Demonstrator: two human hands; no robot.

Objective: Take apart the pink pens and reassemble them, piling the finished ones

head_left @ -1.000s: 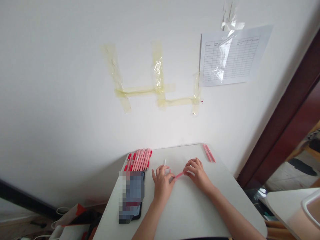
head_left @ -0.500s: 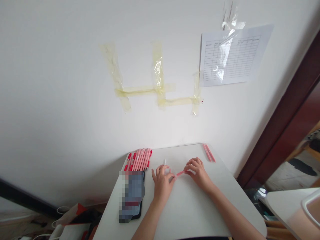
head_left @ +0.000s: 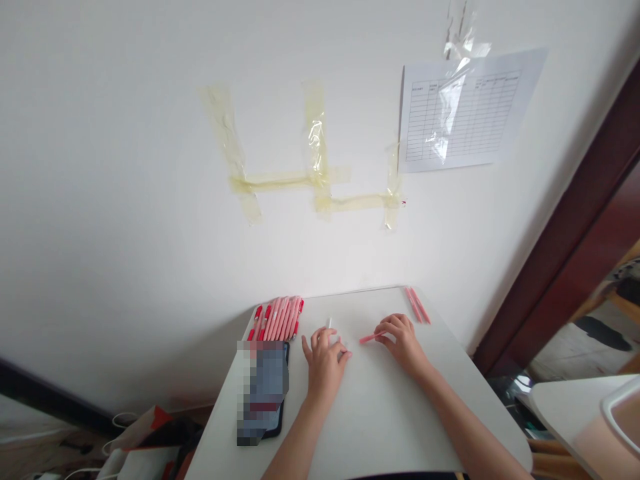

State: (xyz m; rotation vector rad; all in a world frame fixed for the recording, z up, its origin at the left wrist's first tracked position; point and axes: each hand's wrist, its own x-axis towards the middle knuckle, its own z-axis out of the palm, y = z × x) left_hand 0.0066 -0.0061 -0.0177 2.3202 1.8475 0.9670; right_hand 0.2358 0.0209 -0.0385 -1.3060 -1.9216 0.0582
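On the white bench (head_left: 385,427), a phone (head_left: 267,395), partly pixelated, lies left of the left hand (head_left: 325,368). Its fingers curl low; what they grip is too small to tell. The right hand (head_left: 401,339) pinches a pink tube (head_left: 368,339), apart from the left. Farther: a white stick (head_left: 329,323), pink-and-red pens (head_left: 283,320) at left, two pink sticks (head_left: 421,307) at right.

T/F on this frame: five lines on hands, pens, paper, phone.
The right hand holds a slim pink stick. True.
The left hand rests on the dark rectangular phone. False: it is to the phone's right.
Two slim pink rods lie near the far right corner of the white table. True.
The white printed paper sheet lies on the table. False: it is taped to the white wall.
Pink-and-red pens are lined up beyond the phone. True.
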